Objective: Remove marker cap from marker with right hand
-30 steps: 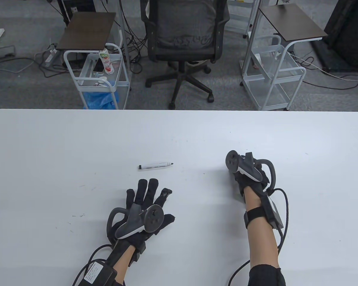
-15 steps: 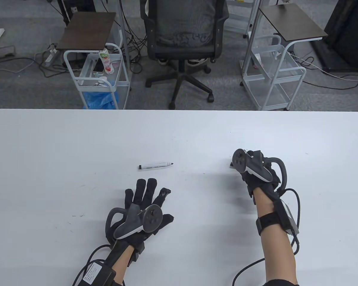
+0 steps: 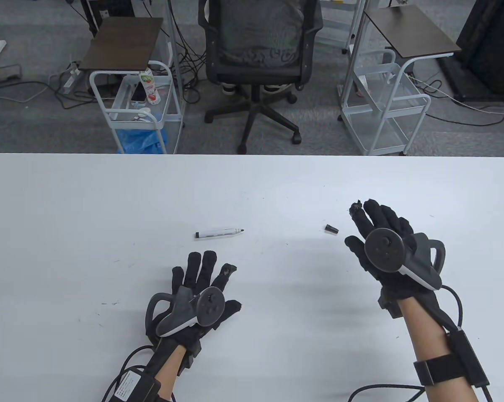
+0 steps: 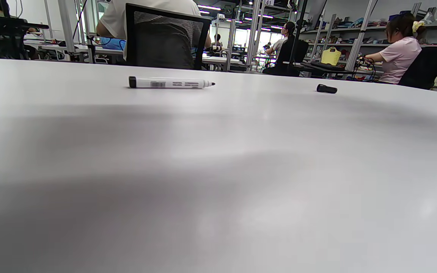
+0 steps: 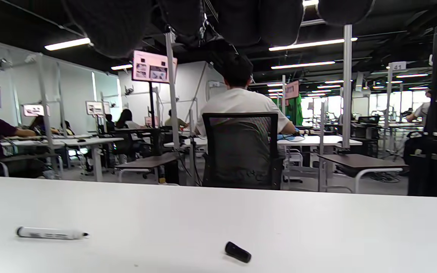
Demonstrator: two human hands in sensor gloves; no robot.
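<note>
A white marker (image 3: 218,233) lies uncapped on the white table (image 3: 109,197), bare black tip pointing right; it shows in the left wrist view (image 4: 171,83) and the right wrist view (image 5: 51,233). The small black cap (image 3: 331,229) lies alone on the table to its right, also in the left wrist view (image 4: 326,89) and the right wrist view (image 5: 237,252). My right hand (image 3: 377,234) is open with fingers spread, empty, just right of the cap and apart from it. My left hand (image 3: 203,278) lies open and flat, just below the marker.
A black office chair (image 3: 260,54) stands beyond the table's far edge. White wire carts (image 3: 138,109) (image 3: 386,113) with small brown side tables stand to its left and right. Cables run from both wrists off the near edge.
My right hand let go of the cap, which now lies on the table. The hand opened and moved right and back. The left hand and marker stayed put.
</note>
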